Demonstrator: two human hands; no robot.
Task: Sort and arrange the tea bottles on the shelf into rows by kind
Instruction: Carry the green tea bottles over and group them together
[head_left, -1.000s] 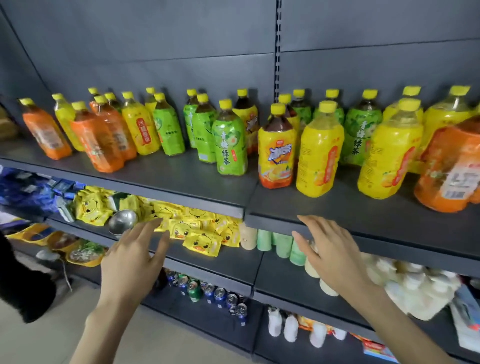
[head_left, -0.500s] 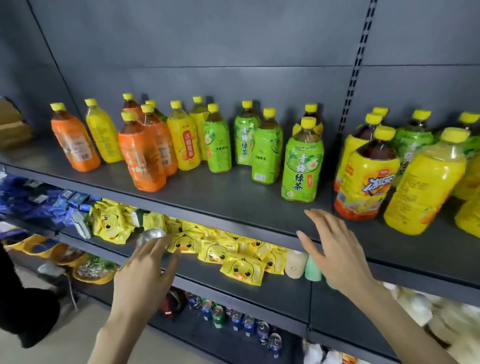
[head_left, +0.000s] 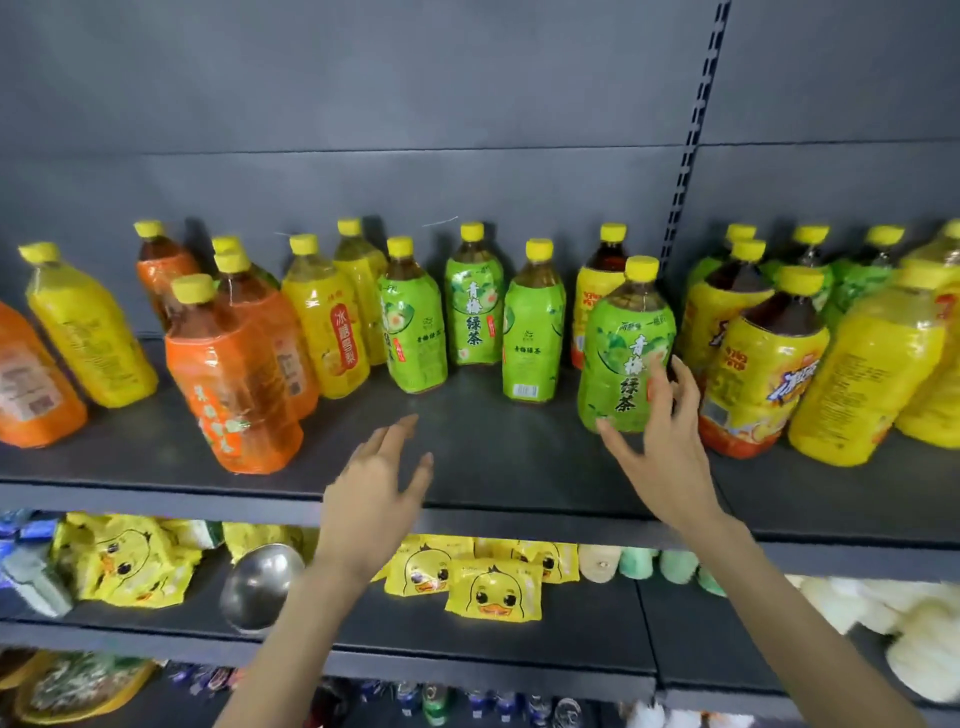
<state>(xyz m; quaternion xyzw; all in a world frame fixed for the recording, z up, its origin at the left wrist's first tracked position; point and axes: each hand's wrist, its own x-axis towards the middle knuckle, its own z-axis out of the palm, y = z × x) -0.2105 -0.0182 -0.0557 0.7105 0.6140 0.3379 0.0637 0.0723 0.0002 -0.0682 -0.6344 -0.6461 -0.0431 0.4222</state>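
Mixed tea bottles with yellow caps stand on the grey top shelf (head_left: 493, 467). Orange bottles (head_left: 234, 384) are at the left, yellow pear-tea bottles (head_left: 327, 332) beside them, green tea bottles (head_left: 472, 306) in the middle, yellow-and-red iced tea bottles (head_left: 753, 379) at the right. A front green tea bottle (head_left: 623, 358) stands apart from the others. My right hand (head_left: 660, 436) has spread fingers reaching around this bottle's right side, at or just short of its label. My left hand (head_left: 374, 493) hovers open above the shelf's front, holding nothing.
The shelf below carries yellow duck snack packs (head_left: 493, 592), a steel bowl (head_left: 260, 587), pale cups (head_left: 639, 564) and white fluffy items (head_left: 883, 618). Cans (head_left: 436, 701) line the lowest shelf. A slotted upright (head_left: 691, 135) divides the back panel.
Both hands rose from below the shelf edge to above it. My right hand reached the front green bottle. The view shifted left and closer.
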